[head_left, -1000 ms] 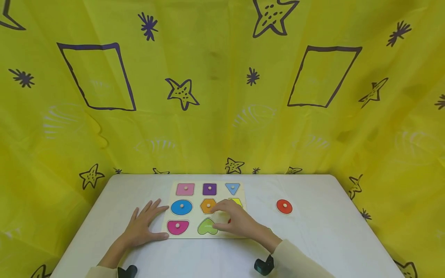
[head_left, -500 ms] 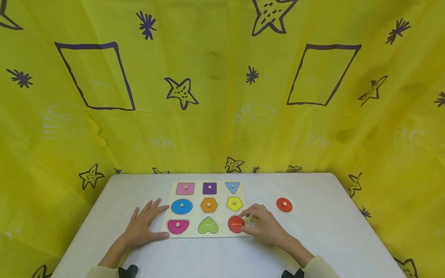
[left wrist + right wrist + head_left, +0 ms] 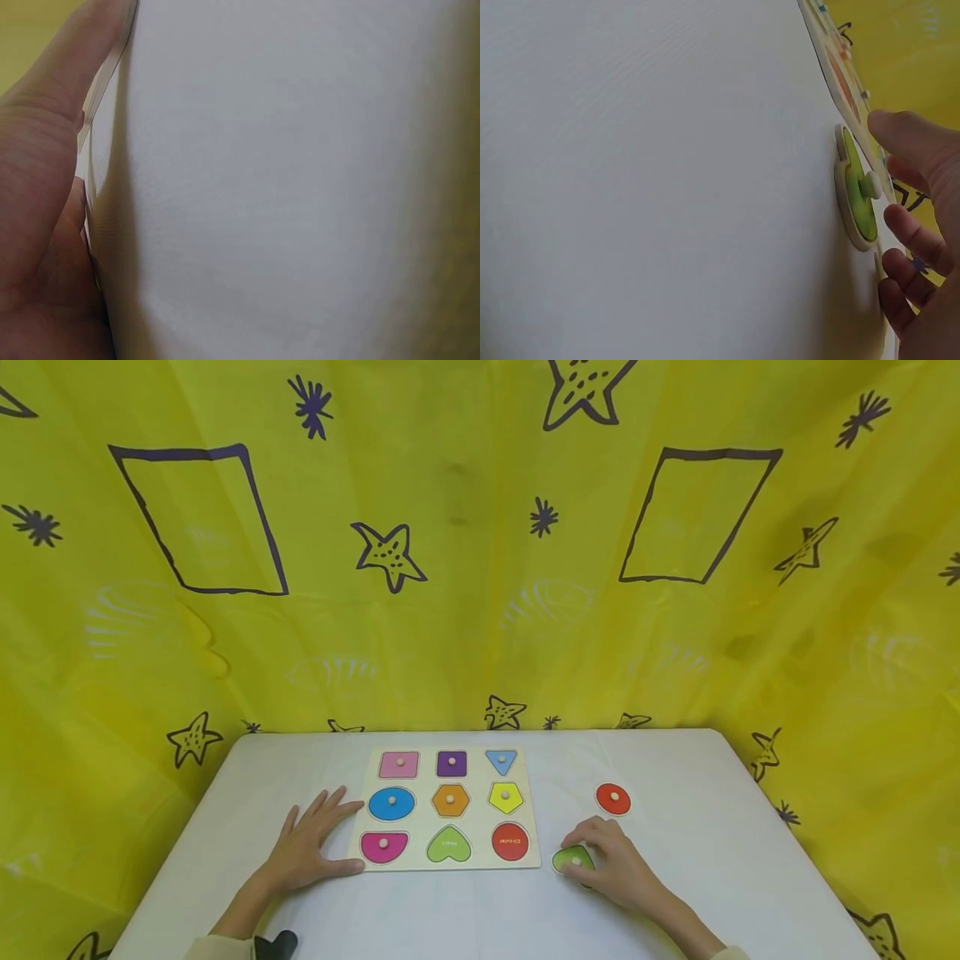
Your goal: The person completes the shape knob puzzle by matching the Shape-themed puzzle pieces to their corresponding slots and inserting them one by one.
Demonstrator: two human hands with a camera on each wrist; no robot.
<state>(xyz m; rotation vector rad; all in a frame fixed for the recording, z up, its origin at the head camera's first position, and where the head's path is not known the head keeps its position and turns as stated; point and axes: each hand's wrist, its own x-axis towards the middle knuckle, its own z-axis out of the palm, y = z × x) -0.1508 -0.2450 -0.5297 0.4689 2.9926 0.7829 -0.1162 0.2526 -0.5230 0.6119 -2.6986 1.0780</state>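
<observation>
A pale wooden puzzle board (image 3: 478, 814) lies on the table, its left edge by the spread fingers and thumb of my left hand (image 3: 311, 843). Knobbed pieces fill the upper two rows and the pink half-round spot. A printed green heart recess (image 3: 448, 843) and a red circle recess (image 3: 511, 841) show without pieces. Right of the board, my right hand (image 3: 621, 867) reaches over a green heart piece (image 3: 570, 857) lying on the tabletop. In the right wrist view, its thumb and fingers stand apart on either side of the wooden knob (image 3: 871, 185).
A red round piece (image 3: 613, 799) with a knob lies beyond the right hand. The white table (image 3: 442, 922) ends at a yellow curtain (image 3: 465, 635) printed with stars, which also hangs along both sides.
My right hand has moved right, from above the board to the green heart piece, uncovering the red circle recess. The left hand has stayed at the board's left edge.
</observation>
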